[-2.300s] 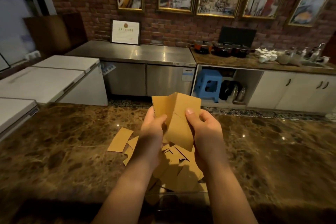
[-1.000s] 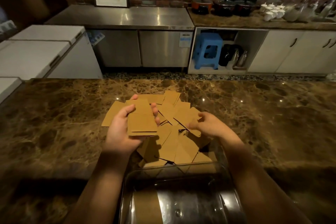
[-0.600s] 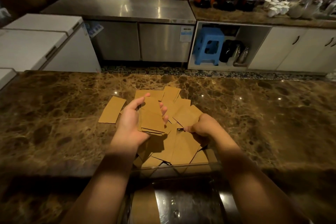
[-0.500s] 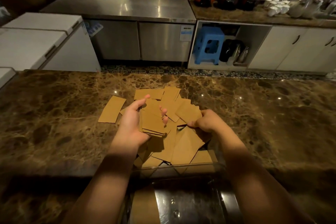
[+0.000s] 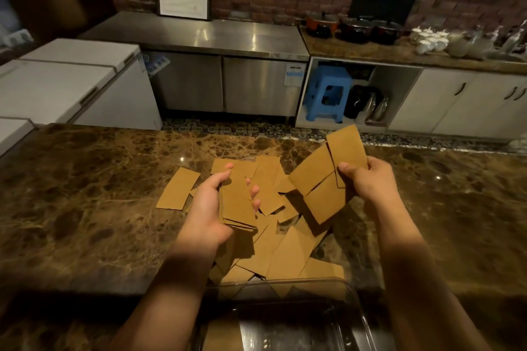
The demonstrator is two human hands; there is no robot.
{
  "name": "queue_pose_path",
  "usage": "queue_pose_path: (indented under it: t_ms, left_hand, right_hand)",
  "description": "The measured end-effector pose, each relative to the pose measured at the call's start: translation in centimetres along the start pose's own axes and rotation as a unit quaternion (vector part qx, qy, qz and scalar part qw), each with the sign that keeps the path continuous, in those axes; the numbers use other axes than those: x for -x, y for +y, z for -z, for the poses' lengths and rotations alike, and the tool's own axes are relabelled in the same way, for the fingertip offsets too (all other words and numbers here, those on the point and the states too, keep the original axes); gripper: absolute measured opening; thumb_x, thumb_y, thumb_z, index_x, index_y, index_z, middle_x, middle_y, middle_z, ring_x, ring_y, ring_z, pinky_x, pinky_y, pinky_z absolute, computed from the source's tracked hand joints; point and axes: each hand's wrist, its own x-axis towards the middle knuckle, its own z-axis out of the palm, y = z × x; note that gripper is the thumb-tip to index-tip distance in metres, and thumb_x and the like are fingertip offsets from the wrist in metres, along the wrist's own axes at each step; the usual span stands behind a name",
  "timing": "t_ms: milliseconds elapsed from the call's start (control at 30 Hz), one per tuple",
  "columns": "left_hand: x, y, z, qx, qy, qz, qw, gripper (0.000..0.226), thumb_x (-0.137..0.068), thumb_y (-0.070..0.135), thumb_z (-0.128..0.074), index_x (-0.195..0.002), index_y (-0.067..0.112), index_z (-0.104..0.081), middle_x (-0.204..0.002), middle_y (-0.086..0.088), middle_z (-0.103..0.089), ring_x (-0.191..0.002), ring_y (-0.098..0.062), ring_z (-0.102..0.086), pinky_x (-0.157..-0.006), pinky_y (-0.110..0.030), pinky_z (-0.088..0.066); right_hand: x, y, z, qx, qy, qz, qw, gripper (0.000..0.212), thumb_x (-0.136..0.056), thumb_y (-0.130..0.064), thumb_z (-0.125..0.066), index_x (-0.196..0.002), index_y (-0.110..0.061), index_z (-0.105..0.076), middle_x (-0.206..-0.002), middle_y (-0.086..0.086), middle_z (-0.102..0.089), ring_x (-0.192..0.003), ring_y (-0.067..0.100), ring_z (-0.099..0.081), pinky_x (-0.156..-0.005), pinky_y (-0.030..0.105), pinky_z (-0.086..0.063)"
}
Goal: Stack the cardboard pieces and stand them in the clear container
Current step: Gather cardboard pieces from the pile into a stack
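A loose pile of brown cardboard pieces (image 5: 281,251) lies on the marble counter in front of me. My left hand (image 5: 208,208) holds a small squared-up stack of cardboard (image 5: 238,208) above the pile's left side. My right hand (image 5: 365,179) is raised to the right of it, gripping a few fanned-out cardboard pieces (image 5: 325,177). The clear container (image 5: 350,293) stands at the counter's near edge, right below the pile, with one cardboard piece visible inside at its left.
One cardboard piece (image 5: 178,192) lies apart, left of the pile. The brown marble counter (image 5: 85,194) stretches wide to both sides. Behind it are white chest freezers (image 5: 71,80), a steel worktop, a blue stool (image 5: 328,92) and white cabinets.
My right hand has lifted a few pieces off the pile and raised them up to the right. My left hand keeps its stack in nearly the same place.
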Motion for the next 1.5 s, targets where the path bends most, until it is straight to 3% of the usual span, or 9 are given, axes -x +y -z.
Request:
queue_pose_path:
  t_ms: [233, 433, 633, 800, 1067, 1167, 1267, 1333, 1500]
  left_hand:
    - [0.2, 0.6, -0.8, -0.032, -0.019, -0.042, 0.998, 0.025, -0.094, 0.027, -0.064, -0.117, 0.033, -0.071, -0.110, -0.019, -0.075, -0.085, -0.035, -0.074, -0.066, -0.044, -0.060]
    - [0.9, 1.5, -1.8, -0.140, -0.125, -0.038, 0.982, 0.042, -0.080, 0.048, -0.073, -0.121, 0.042, -0.068, -0.113, -0.006, -0.076, -0.094, -0.028, -0.075, -0.072, -0.046, -0.058]
    - [1.6, 0.9, -2.5, -0.194, -0.116, -0.147, 0.963, 0.065, -0.077, -0.008, -0.064, -0.116, 0.043, -0.068, -0.101, -0.007, -0.077, -0.084, -0.027, -0.076, -0.066, -0.043, -0.059]
    - [2.0, 1.1, -2.3, -0.136, -0.114, -0.183, 0.967, 0.076, -0.068, -0.014, -0.065, -0.119, 0.042, -0.067, -0.102, -0.006, -0.078, -0.088, -0.030, -0.076, -0.064, -0.044, -0.060]
    - [2.3, 0.8, -2.1, -0.204, -0.168, -0.081, 0.961, 0.074, -0.061, 0.002, -0.069, -0.121, 0.045, -0.066, -0.126, -0.015, -0.068, -0.109, -0.038, -0.066, -0.081, -0.049, -0.057]
    - [2.4, 0.3, -2.5, -0.246, -0.177, -0.010, 0.953, 0.063, -0.062, 0.005, -0.059, -0.113, 0.040, -0.073, -0.109, -0.014, -0.073, -0.084, -0.028, -0.074, -0.065, -0.037, -0.059]
    - [2.9, 0.1, -3.4, -0.159, -0.182, 0.067, 0.968, 0.019, -0.072, 0.023, -0.072, -0.087, 0.028, -0.083, -0.082, -0.012, -0.078, -0.069, -0.026, -0.076, -0.057, -0.036, -0.059]
    - [2.7, -0.1, -3.0, -0.150, -0.166, 0.069, 0.972, 0.038, -0.071, 0.049, -0.074, -0.096, 0.021, -0.082, -0.092, -0.013, -0.079, -0.078, -0.029, -0.077, -0.062, -0.041, -0.061]
    - [2.1, -0.1, -2.3, -0.128, -0.166, 0.018, 0.978, 0.064, -0.075, 0.009, -0.054, -0.133, 0.034, -0.063, -0.123, -0.017, -0.067, -0.094, -0.038, -0.069, -0.065, -0.045, -0.059]
  right_hand:
    - [2.1, -3.1, 0.7, -0.149, -0.145, -0.021, 0.978, 0.012, -0.088, -0.009, -0.070, -0.099, -0.007, -0.071, -0.085, 0.009, -0.080, -0.076, 0.024, -0.077, -0.064, 0.037, -0.060]
    - [3.5, -4.4, -0.5, -0.135, -0.259, -0.034, 0.956, 0.024, -0.084, -0.012, -0.073, -0.108, -0.005, -0.070, -0.099, 0.016, -0.078, -0.088, 0.030, -0.076, -0.074, 0.042, -0.058]
    - [4.5, -4.4, -1.9, -0.171, -0.246, -0.034, 0.953, 0.015, -0.087, -0.007, -0.072, -0.102, -0.005, -0.071, -0.088, 0.013, -0.079, -0.074, 0.024, -0.076, -0.059, 0.034, -0.061]
    - [4.2, -3.9, -1.7, -0.334, -0.214, -0.065, 0.916, 0.019, -0.081, -0.006, -0.072, -0.100, -0.004, -0.067, -0.073, 0.009, -0.075, -0.066, 0.021, -0.075, -0.057, 0.033, -0.061]
    - [5.3, -2.5, -3.0, -0.426, -0.365, -0.086, 0.823, 0.017, -0.083, -0.011, -0.060, -0.083, -0.006, -0.076, -0.080, 0.012, -0.073, -0.072, 0.023, -0.073, -0.075, 0.042, -0.061]
    - [5.9, -2.7, -3.8, -0.383, -0.412, -0.066, 0.824, 0.019, -0.087, -0.009, -0.056, -0.088, -0.004, -0.074, -0.091, 0.013, -0.076, -0.079, 0.022, -0.073, -0.078, 0.040, -0.060]
    - [6.2, -2.7, -4.6, -0.323, -0.400, -0.077, 0.854, 0.021, -0.083, -0.008, -0.063, -0.100, -0.001, -0.072, -0.100, 0.013, -0.076, -0.084, 0.021, -0.073, -0.079, 0.036, -0.062]
    - [6.3, -2.6, -4.9, -0.305, -0.388, -0.090, 0.865, 0.024, -0.080, -0.008, -0.067, -0.102, -0.002, -0.075, -0.097, 0.013, -0.077, -0.085, 0.021, -0.074, -0.075, 0.035, -0.062]
    - [5.9, -2.9, -4.4, -0.359, -0.335, -0.127, 0.862, 0.034, -0.075, -0.005, -0.068, -0.108, -0.002, -0.067, -0.087, 0.017, -0.076, -0.078, 0.026, -0.076, -0.070, 0.040, -0.064]
